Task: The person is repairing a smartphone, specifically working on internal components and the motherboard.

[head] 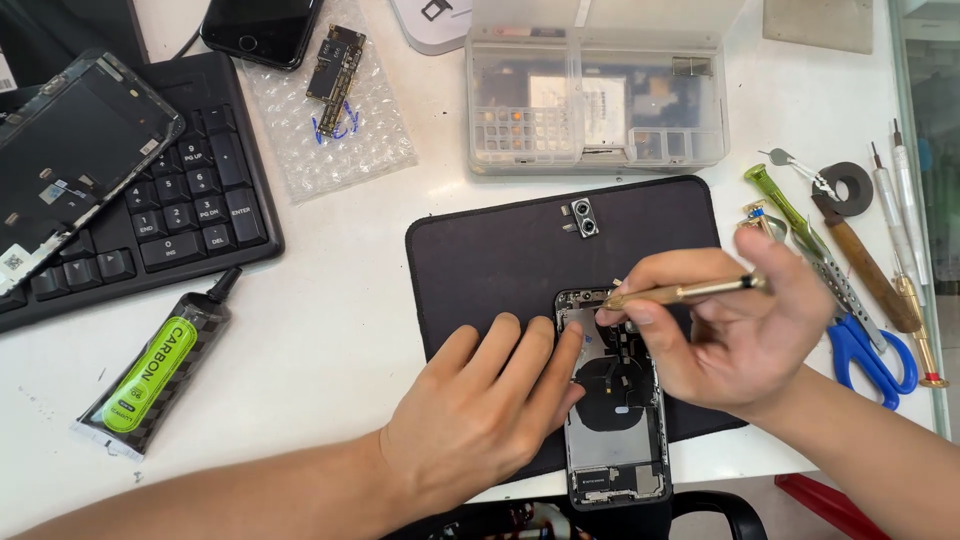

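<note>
An opened phone housing (612,440) lies on a black work mat (500,250), its insides showing. My left hand (480,410) rests flat on the mat with fingertips pressing the housing's left edge. My right hand (730,330) holds a gold screwdriver (690,291) sideways, its tip at the housing's upper part. A small camera module (582,218) sits loose on the mat's far edge.
A black keyboard (190,210) with a detached phone screen (70,150) on it lies at left, a glue tube (155,375) below it. Bubble wrap with a circuit board (336,65), a dark phone (262,30) and a clear parts box (595,100) stand behind. Screwdrivers, tweezers and blue scissors (870,350) lie at right.
</note>
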